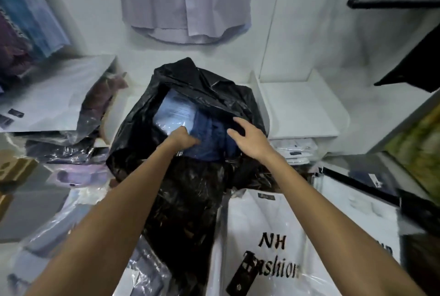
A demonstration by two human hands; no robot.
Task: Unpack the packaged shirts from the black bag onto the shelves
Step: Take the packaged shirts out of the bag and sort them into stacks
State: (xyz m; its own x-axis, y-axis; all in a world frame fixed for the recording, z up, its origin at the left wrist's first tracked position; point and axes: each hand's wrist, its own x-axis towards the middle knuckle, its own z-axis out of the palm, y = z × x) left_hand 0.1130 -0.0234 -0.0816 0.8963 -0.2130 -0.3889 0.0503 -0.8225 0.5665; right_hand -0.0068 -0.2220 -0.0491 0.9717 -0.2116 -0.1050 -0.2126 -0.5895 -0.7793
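Nearest, my left hand (184, 137) grips a packaged shirt (173, 115) inside the black bag (142, 129); right hand (250, 136) fingers apart; shirts remain bagged.

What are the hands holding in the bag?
The left hand grips the light-blue packaged shirt at its near edge. The right hand holds nothing.
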